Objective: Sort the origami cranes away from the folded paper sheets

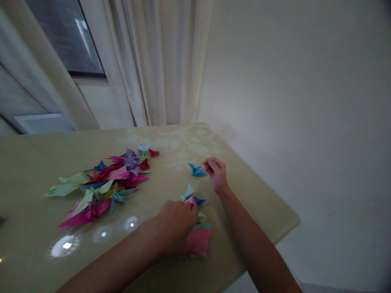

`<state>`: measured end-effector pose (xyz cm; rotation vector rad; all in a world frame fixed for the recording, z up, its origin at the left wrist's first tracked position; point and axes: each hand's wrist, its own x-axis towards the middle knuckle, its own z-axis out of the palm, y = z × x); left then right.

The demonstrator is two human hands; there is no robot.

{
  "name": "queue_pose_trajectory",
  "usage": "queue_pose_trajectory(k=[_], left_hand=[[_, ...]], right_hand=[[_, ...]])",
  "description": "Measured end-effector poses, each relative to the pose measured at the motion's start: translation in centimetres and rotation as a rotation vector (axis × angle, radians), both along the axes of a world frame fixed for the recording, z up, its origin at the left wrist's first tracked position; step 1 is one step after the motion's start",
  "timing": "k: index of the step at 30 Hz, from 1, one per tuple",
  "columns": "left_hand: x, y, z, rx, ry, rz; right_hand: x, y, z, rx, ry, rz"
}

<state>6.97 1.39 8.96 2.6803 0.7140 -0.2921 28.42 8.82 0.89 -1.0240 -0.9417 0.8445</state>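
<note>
My left hand (179,224) reaches over a small group of folded paper cranes, its fingers curled down at a pink paper crane (190,200). Its fingertips are partly hidden. Beside that crane show a light blue folded piece (190,191) and a dark blue one (200,201). Nearer me, a flat pink paper piece (199,241) sticks out from under the hand. My right hand (216,171) is raised a little, thumb and fingers pinched together. Right beside its fingertips lies a bright blue paper crane (197,170); whether they touch it, I cannot tell.
A large heap of multicoloured folded paper cranes (120,173) spreads over the left middle of the glossy table (171,179). The table's right edge slants near a bare wall (290,101). Curtains (171,61) hang behind the far edge.
</note>
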Motion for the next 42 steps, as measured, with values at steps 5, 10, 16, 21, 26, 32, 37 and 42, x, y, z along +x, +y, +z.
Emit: queue_pose_trajectory(k=[5, 10, 16, 21, 26, 32, 37, 42], left_hand=[[-1.8, 5.5, -0.2, 0.010, -0.076, 0.152], [-3.8, 13.5, -4.8, 0.459, -0.239, 0.603], [-5.2, 17.0, -8.5, 0.482, -0.120, 0.655], [-4.6, 17.5, -7.3, 0.414, -0.141, 0.561], [-3.4, 16.8, -5.7, 0.285, -0.192, 0.416], [-2.3, 13.2, -2.2, 0.077, -0.307, 0.236], [-3.3, 13.0, -0.8, -0.189, -0.278, 0.140], [-5.7, 16.3, -3.8, 0.274, -0.181, 0.612]], right_hand=[[0.2, 0.2, -0.5, 0.014, -0.061, -0.028], [0.1, 0.7, -0.9, 0.057, -0.281, -0.097], [0.0, 1.1, -2.5, 0.008, -0.610, 0.018], [0.2, 1.5, -4.1, -0.027, -0.791, 0.019], [1.0, 2.0, -4.6, -0.086, -0.788, -0.119], [1.1, 1.9, -4.5, -0.066, -0.820, -0.129], [0.9, 1.9, -4.5, -0.056, -0.817, -0.131], [0.7, 2.0, -4.5, -0.070, -0.826, -0.148]])
